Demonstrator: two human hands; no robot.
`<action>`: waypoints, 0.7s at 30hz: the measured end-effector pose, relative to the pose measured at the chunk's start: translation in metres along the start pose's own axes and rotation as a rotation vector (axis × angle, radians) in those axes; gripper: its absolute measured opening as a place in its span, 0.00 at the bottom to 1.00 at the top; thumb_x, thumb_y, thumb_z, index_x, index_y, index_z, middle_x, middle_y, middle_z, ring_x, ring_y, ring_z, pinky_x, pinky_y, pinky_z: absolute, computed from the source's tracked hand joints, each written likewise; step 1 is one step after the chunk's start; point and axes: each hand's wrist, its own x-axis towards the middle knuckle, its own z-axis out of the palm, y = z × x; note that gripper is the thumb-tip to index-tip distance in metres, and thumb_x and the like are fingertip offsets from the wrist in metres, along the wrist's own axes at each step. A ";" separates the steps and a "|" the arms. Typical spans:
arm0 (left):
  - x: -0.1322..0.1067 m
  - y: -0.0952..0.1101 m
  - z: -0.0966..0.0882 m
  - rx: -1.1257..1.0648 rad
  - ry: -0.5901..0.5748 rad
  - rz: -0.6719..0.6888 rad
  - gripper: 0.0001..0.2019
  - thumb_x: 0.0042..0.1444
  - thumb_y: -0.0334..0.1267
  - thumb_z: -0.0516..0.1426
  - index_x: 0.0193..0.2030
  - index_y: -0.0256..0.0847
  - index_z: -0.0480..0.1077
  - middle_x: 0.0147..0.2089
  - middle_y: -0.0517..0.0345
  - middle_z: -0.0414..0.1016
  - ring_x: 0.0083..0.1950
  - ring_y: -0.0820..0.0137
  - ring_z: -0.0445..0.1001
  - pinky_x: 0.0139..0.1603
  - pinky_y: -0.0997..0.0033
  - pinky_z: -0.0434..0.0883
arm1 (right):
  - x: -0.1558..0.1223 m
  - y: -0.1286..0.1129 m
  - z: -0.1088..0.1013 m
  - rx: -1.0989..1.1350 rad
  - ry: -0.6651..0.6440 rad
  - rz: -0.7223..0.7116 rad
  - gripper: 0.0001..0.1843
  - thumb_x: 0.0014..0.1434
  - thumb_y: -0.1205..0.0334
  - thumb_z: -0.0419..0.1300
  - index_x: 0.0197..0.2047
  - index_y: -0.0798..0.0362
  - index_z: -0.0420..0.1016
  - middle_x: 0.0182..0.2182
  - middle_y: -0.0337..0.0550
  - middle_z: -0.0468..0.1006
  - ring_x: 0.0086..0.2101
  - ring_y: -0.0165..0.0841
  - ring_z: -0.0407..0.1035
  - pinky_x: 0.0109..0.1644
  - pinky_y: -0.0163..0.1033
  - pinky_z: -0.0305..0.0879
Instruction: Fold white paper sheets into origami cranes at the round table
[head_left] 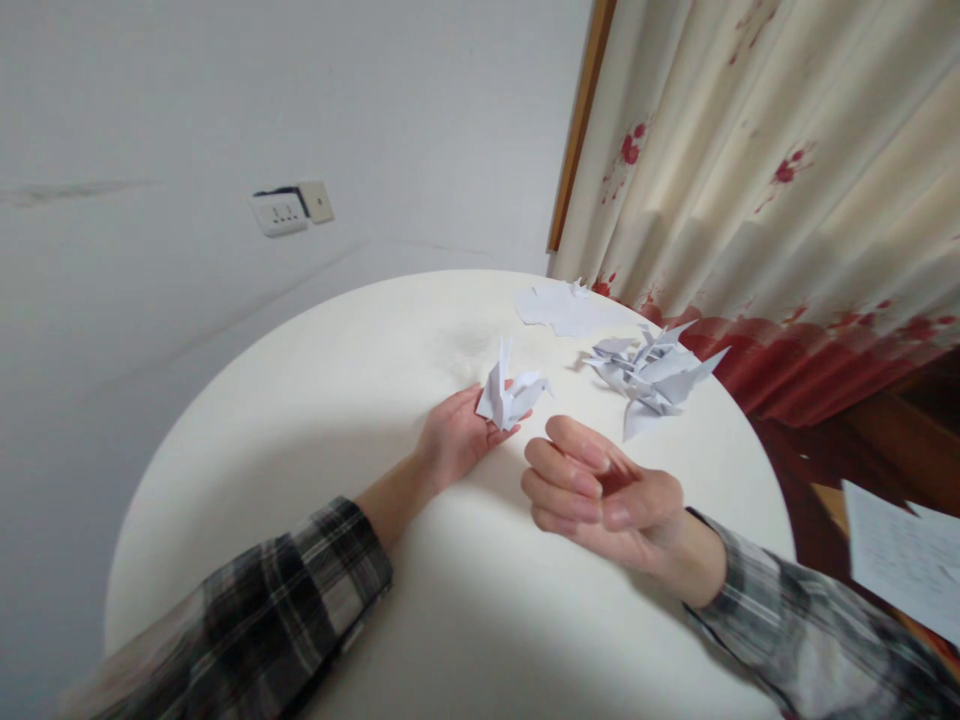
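Observation:
My left hand (pixel 459 436) holds a white folded-paper crane (pixel 511 396) on its upturned palm and fingers, over the middle of the table. The crane sits upright, with one point rising and its beak end towards the right. Nearer to me and to the right, my right hand (pixel 600 490) is raised with its fingers curled in and the thumb bent towards them. Nothing shows in it, and it is apart from the crane. Beyond it, a pile of folded paper cranes (pixel 654 372) lies on the right side of the table.
The round white table (pixel 300 400) stands against a wall with a power socket (pixel 279 213). Flat white paper (pixel 566 308) lies near its far edge. A patterned curtain (pixel 750 150) hangs behind on the right. Written sheets (pixel 900 550) are at the lower right.

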 end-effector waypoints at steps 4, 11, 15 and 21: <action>-0.001 0.000 0.002 0.021 0.024 0.005 0.21 0.60 0.33 0.41 0.57 0.28 0.59 0.41 0.46 0.76 0.42 0.61 0.74 0.50 0.61 0.66 | 0.000 0.000 0.000 -0.015 -0.016 -0.006 0.20 0.37 0.77 0.59 0.23 0.52 0.48 0.21 0.30 0.52 0.21 0.21 0.50 0.27 0.29 0.52; -0.001 0.000 0.003 0.010 0.021 0.004 0.21 0.60 0.35 0.42 0.56 0.26 0.60 0.42 0.43 0.75 0.42 0.61 0.74 0.48 0.62 0.67 | 0.000 0.000 0.000 -0.002 -0.017 0.009 0.19 0.36 0.77 0.59 0.23 0.53 0.50 0.20 0.29 0.52 0.21 0.20 0.50 0.26 0.29 0.51; -0.002 0.001 0.005 0.023 0.021 0.000 0.21 0.60 0.35 0.41 0.57 0.27 0.60 0.42 0.44 0.75 0.43 0.61 0.74 0.49 0.62 0.67 | 0.000 -0.001 0.001 -0.001 -0.003 0.012 0.19 0.36 0.77 0.59 0.23 0.53 0.50 0.20 0.29 0.52 0.20 0.21 0.50 0.25 0.29 0.51; -0.001 0.000 0.002 0.002 0.004 0.009 0.21 0.60 0.34 0.42 0.57 0.28 0.59 0.42 0.44 0.75 0.41 0.61 0.74 0.47 0.62 0.67 | -0.001 -0.001 0.000 -0.022 -0.004 0.013 0.19 0.36 0.76 0.60 0.22 0.52 0.51 0.20 0.29 0.53 0.20 0.22 0.49 0.24 0.30 0.51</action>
